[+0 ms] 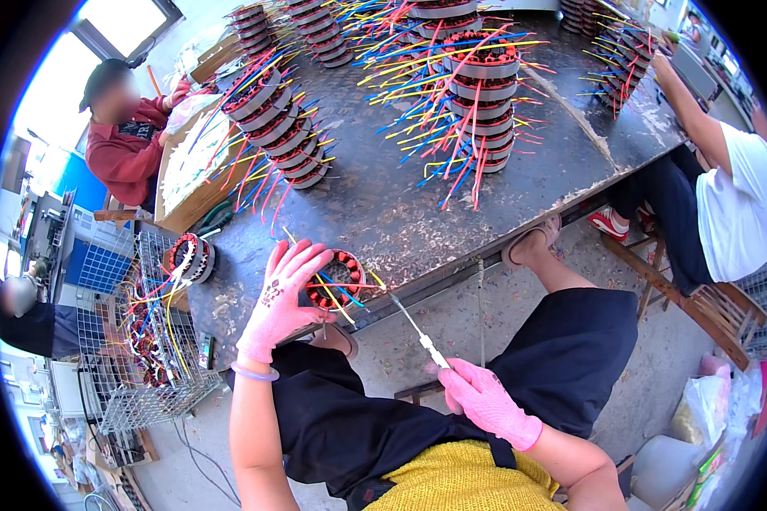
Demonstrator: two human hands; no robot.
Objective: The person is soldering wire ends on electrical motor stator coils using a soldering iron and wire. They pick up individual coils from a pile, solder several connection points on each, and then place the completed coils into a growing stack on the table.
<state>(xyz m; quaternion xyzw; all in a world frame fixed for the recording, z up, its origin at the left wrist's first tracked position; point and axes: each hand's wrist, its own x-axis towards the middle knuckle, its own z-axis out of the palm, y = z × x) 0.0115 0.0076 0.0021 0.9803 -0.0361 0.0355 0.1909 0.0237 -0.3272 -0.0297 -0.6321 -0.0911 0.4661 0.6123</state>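
Note:
A motor stator with red windings stands near the table's front edge, with yellow, blue and red wires sticking out of it. My left hand, in a pink glove, holds its left side, the thumb on the near side and the fingers stretched toward the far side. In my pink-gloved right hand is a thin metal rod tool with a white handle. The rod points up and left, its tip close to wire ends right of the stator. Whether the tip touches them I cannot tell.
Stacks of wired stators fill the back of the dark table. Another stator sits left of my left hand. A wire basket holds more parts. A cardboard box stands by a seated person; another person sits right.

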